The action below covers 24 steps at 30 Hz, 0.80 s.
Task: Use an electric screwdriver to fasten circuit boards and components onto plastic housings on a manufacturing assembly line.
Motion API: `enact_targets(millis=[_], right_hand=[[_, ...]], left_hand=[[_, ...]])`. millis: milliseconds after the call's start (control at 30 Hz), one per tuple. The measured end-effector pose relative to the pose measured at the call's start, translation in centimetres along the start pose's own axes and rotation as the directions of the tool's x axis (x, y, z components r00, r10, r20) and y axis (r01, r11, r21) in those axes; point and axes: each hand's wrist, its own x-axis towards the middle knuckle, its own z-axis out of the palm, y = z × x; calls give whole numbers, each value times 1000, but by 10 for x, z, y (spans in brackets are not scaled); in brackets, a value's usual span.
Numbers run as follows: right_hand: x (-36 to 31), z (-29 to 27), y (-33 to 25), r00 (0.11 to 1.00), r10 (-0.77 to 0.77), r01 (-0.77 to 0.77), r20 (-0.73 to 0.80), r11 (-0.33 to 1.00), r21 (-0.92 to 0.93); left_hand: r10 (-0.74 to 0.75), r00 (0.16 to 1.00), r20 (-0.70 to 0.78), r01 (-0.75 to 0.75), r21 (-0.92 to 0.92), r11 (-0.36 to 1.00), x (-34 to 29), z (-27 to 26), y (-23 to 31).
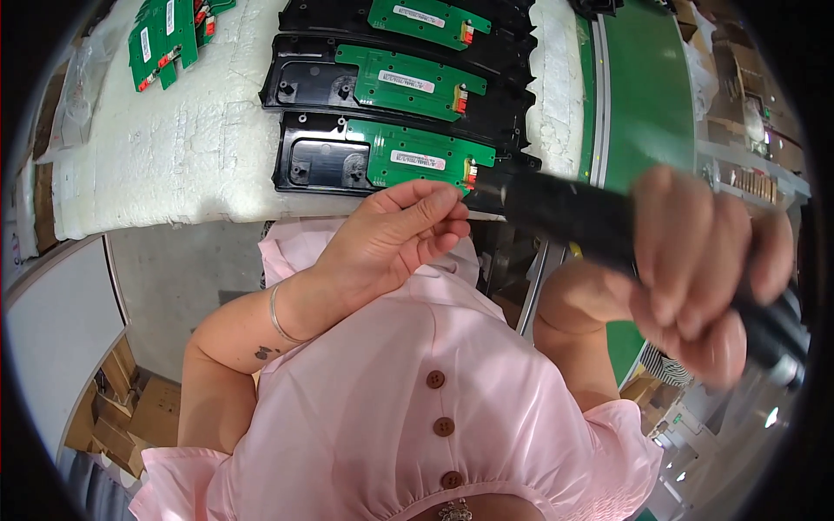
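My right hand (695, 252), blurred by motion, is wrapped round a black electric screwdriver (569, 210) held level, its tip pointing left. The fingers of my left hand (395, 226) are pinched together close to that tip; whatever lies between them is too small to name. Just beyond the fingertips is the nearest green circuit board (408, 158), with a white label and a red and white connector (471, 174) at its right end. This board lies in a long black plastic housing (300, 169).
Behind it, more black housings with a middle board (408, 82) and a far board (421, 22) lie in a row. Loose green boards (165, 43) sit at the far left on white foam (182, 148). A green surface (643, 95) runs along the right; cardboard boxes (156, 412) stand lower left.
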Motion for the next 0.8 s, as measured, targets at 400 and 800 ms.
enact_targets(millis=[400, 800], right_hand=[[-13, 3, -12, 990, 26, 0, 138, 983, -186], [-6, -18, 43, 947, 13, -116, -322, 947, -301]], left_hand=[[-2, 995, 100, 11, -85, 996, 5, 5, -3], [-176, 979, 104, 149, 230, 962, -4, 4, 0]])
